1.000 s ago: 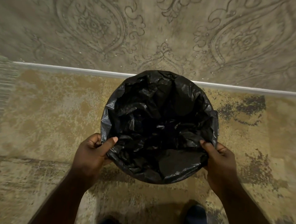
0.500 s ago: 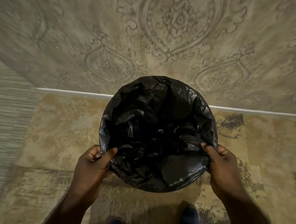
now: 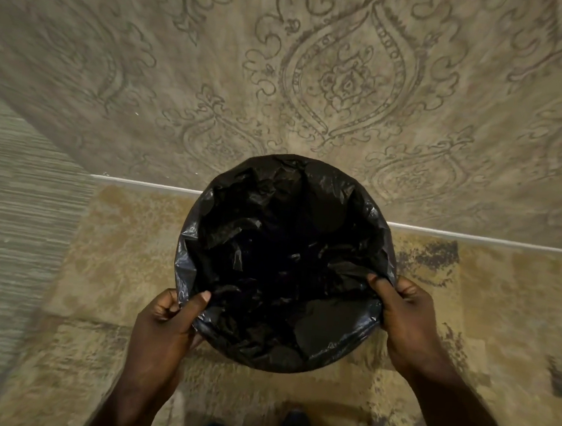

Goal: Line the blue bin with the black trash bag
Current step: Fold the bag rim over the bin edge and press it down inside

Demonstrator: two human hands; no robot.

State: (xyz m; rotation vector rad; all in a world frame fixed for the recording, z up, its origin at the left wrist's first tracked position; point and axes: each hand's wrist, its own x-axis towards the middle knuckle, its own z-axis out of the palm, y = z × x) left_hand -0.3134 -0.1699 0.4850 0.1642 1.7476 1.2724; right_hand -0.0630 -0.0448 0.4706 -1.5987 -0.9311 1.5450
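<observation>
Bag (image 3: 285, 264) spread over round bin mouth, crumpled inside, on rug (image 3: 115, 248) by wall (image 3: 320, 79). Bin itself hidden under bag. Left hand (image 3: 166, 322) pinching near-left rim, thumb inside. Right hand (image 3: 407, 314) pinching near-right rim, thumb over edge, fingers curled outside.

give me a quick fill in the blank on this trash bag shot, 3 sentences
1. The trash bag draped over the round rim is ____ in colour.
2. The left hand and right hand both grip the side of the rim ____ to the person.
3. Each thumb is hooked ____ the bag's opening, with the fingers outside.

Missing words: black; nearest; inside
</observation>
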